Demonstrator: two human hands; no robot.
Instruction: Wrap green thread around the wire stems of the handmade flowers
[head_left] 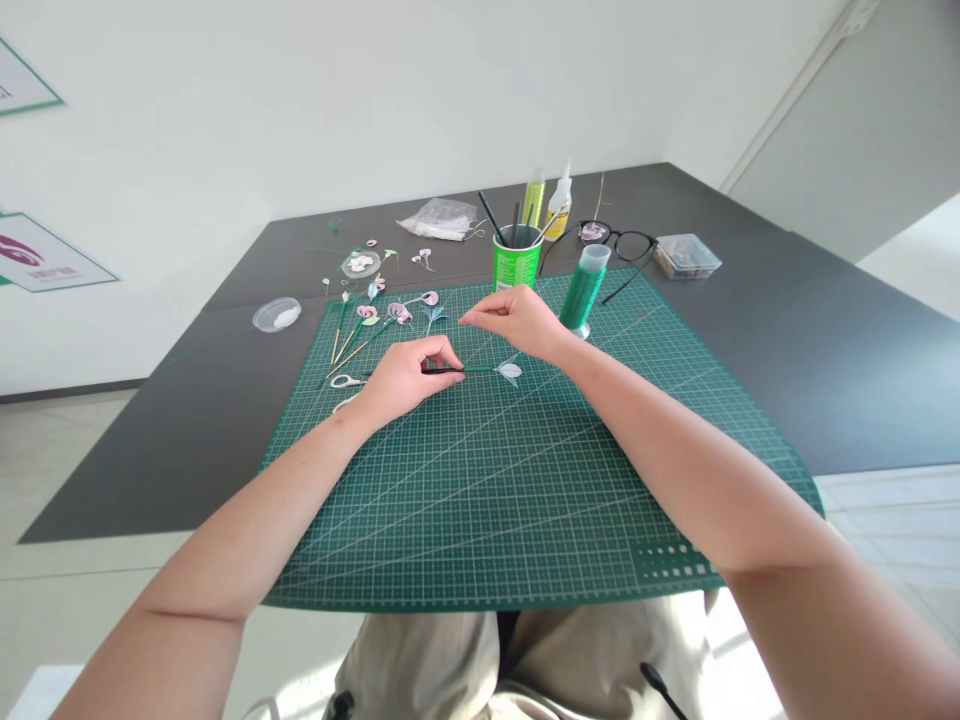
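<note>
My left hand [411, 378] pinches a thin dark stick [442, 371] low over the cutting mat [480, 500]. Toward its right end the stick turns green, and a small pale blue-white flower [508, 371] sits at the tip. Above and to the right, my right hand [517, 318] has thumb and fingers pressed together; whatever they grip is too fine to see. Just right of that hand stands a spool of green thread [582, 288]. White-handled scissors [346, 381] lie partly under my left wrist.
Several small flowers on sticks [360, 335] lie left on the mat. Behind stand a green can [516, 262] of tools, a glue bottle [559, 205] and a yellow-green spool [533, 200]. Glasses [634, 245] and a clear box [686, 256] rest right. A shallow dish [277, 314] lies left.
</note>
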